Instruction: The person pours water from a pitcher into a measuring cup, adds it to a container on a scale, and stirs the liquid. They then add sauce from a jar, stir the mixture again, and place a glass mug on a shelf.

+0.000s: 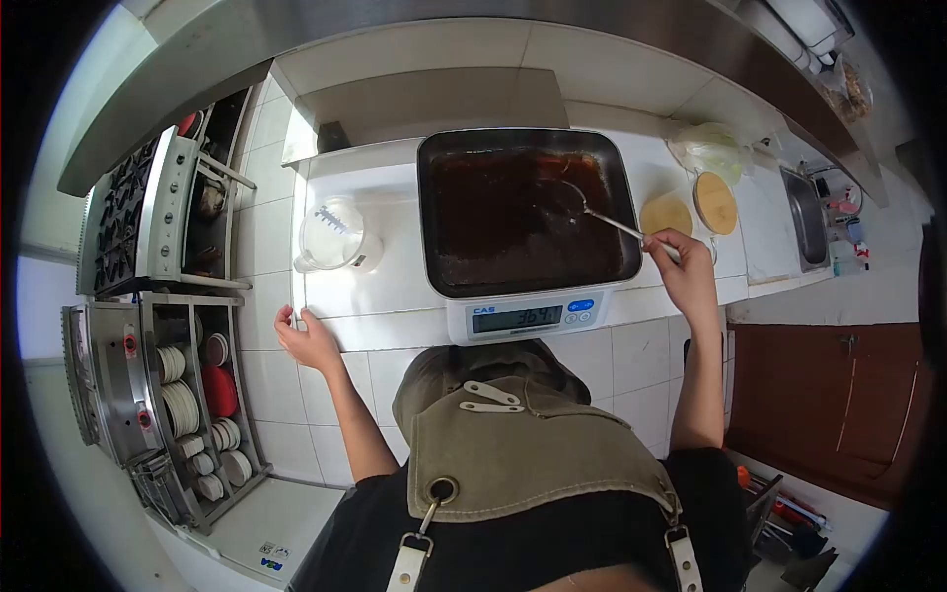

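Observation:
My right hand (684, 273) is closed around the handle of a metal spoon (614, 224). The spoon's bowl end dips into a dark brown liquid (503, 217), which fills much of a black rectangular pan (431, 259). Under the pan is a white CAS digital scale (464, 332), its display lit with digits. At the counter's left front corner, my left hand (309, 340) has its thumb and fingers apart and holds nothing I can see. Beyond it stands a clear plastic measuring jug (337, 237) with a handle.
Two round, tan-coloured pieces (716, 203) and a plastic bag (708, 150) lie right of the pan. A sink (805, 217) is farther right. Leftward are a gas stove (158, 212) and a rack (202, 414) with stacked plates. A metal shelf (473, 12) overhangs the counter (380, 187).

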`<state>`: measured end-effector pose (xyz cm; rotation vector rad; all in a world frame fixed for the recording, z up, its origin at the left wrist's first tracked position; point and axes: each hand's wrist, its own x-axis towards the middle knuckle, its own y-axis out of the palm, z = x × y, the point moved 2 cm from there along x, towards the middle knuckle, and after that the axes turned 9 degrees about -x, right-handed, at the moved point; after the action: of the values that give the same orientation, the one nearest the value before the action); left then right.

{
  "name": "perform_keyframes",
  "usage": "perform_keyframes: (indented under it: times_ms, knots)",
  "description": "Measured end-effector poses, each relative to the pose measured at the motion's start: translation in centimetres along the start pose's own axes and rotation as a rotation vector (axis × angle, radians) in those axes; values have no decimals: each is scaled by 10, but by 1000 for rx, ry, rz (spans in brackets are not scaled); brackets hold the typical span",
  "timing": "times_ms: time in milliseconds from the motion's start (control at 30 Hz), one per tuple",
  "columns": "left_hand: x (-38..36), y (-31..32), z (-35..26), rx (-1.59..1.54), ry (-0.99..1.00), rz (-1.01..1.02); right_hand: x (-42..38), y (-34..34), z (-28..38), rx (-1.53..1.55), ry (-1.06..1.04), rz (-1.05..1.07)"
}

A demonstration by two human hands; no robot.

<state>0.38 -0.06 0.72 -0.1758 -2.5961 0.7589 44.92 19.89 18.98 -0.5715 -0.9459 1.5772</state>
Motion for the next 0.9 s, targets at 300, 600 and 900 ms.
perform_keyframes:
  times_ms: [300, 600, 900]
  knots:
    - [0, -1, -3, 12, -23, 5, -14, 7, 37, 45, 41, 215]
    - [0, 0, 1, 11, -5, -2, -9, 19, 52, 87, -51, 384]
    - [0, 1, 3, 5, -41, -3, 1, 27, 58, 146, -47, 560]
